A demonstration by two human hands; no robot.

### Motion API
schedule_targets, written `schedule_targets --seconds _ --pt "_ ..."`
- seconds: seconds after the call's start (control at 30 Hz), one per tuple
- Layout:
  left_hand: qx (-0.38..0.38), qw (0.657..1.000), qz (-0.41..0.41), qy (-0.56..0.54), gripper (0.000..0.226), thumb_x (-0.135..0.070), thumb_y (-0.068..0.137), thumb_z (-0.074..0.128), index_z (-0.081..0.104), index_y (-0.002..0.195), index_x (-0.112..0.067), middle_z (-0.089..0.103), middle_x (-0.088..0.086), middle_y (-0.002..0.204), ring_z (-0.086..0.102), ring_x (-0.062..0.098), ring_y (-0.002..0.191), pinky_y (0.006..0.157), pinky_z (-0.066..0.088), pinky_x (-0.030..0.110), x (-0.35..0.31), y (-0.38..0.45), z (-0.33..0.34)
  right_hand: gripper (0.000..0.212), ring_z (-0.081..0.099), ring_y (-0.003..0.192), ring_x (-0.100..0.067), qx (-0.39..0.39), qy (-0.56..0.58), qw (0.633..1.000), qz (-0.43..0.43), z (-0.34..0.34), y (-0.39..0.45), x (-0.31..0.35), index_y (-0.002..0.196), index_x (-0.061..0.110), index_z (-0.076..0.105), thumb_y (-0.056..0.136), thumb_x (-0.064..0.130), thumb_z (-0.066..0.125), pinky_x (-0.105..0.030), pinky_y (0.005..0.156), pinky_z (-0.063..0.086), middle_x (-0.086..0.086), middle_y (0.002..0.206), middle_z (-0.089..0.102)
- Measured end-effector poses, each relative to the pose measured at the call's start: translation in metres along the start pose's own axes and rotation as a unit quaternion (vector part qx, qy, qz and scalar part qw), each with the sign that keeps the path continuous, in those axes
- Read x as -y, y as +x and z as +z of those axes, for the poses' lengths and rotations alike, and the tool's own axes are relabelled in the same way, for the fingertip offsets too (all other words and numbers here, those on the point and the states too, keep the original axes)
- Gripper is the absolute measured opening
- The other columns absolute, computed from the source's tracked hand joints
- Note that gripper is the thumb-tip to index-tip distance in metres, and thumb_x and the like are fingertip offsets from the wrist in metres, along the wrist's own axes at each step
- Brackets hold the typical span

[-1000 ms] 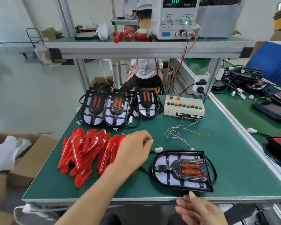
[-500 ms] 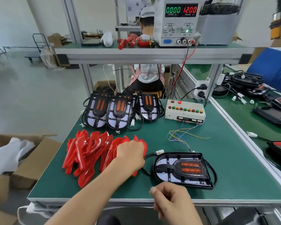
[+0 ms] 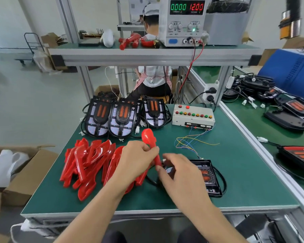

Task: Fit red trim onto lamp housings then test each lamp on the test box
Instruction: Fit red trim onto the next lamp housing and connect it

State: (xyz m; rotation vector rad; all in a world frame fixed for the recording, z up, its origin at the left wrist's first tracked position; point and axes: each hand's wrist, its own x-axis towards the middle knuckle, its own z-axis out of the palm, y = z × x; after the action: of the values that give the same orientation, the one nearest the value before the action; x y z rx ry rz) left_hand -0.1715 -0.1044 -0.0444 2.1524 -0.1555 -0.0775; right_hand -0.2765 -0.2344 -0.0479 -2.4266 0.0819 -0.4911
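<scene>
The left hand point(image 3: 139, 160) grips a glossy red plastic trim piece point(image 3: 150, 142) lifted off the red trim pile point(image 3: 89, 162), rounded end up. The right hand point(image 3: 181, 174), fingers loosely spread and holding nothing, reaches over the black lamp housing point(image 3: 209, 178) flat on the green bench mat point(image 3: 244, 172), probably to steady it for fitting.

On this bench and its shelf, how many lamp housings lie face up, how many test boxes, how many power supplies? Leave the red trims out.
Lamp housings: 4 (three in the back row, one at the front)
Test box: 1
Power supply: 1
Total: 6
</scene>
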Motion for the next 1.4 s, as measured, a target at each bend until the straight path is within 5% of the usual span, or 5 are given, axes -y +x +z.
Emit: schedule_targets --seconds 0.33,0.53,0.77,0.97,1.4 --pt "-0.039 0.989 -0.001 -0.141 0.046 -0.052 0.077 0.068 0.061 0.063 -0.009 0.067 0.01 0.056 0.071 0.03 0.06 0.069 0.062 0.044 -0.037 0.003 0.04 0.02 0.061 0.066 -0.041 -0.041 -0.217 0.973 -0.073 -0.027 0.043 -0.018 0.08 0.01 0.056 0.088 0.019 0.073 -0.036 0.054 0.032 -0.012 0.077 0.062" --pt "0.01 0.993 0.041 -0.112 0.031 -0.043 0.098 0.061 0.068 0.079 -0.019 0.074 -0.006 0.065 0.072 0.012 0.055 0.059 0.053 0.019 -0.024 -0.002 0.029 0.018 0.061 0.078 -0.016 0.125 -0.183 0.969 -0.108 -0.09 0.083 -0.083 0.1 0.018 0.072 0.097 0.034 0.066 -0.03 0.076 0.048 0.006 0.086 0.068" --pt "0.019 0.996 0.046 0.075 0.009 -0.024 0.097 0.063 0.07 0.093 -0.019 0.072 -0.007 0.079 0.069 0.015 0.073 0.084 0.055 0.034 0.007 -0.003 0.021 0.016 0.058 0.089 0.0 0.273 -0.168 0.933 -0.162 -0.108 0.089 -0.133 0.111 0.02 0.073 0.1 0.028 0.063 -0.011 0.085 0.041 0.013 0.096 0.066" --pt "0.085 0.983 0.079 0.141 0.023 -0.029 0.103 0.055 0.072 0.116 -0.02 0.074 0.001 0.117 0.066 0.023 0.112 0.097 0.047 0.033 0.008 -0.002 0.042 0.02 0.06 0.098 -0.014 0.292 -0.192 0.919 -0.182 -0.092 0.088 -0.141 0.112 0.016 0.072 0.102 0.028 0.06 -0.026 0.093 0.044 0.002 0.101 0.067" --pt "0.139 0.979 0.017 0.148 0.035 -0.045 0.103 0.053 0.071 0.12 -0.02 0.068 -0.002 0.101 0.062 0.019 0.096 0.077 0.038 0.026 0.015 -0.002 0.053 0.024 0.058 0.094 -0.013 0.275 -0.221 0.92 -0.171 -0.083 0.079 -0.151 0.115 0.025 0.074 0.101 0.038 0.059 -0.035 0.086 0.047 0.007 0.103 0.056"
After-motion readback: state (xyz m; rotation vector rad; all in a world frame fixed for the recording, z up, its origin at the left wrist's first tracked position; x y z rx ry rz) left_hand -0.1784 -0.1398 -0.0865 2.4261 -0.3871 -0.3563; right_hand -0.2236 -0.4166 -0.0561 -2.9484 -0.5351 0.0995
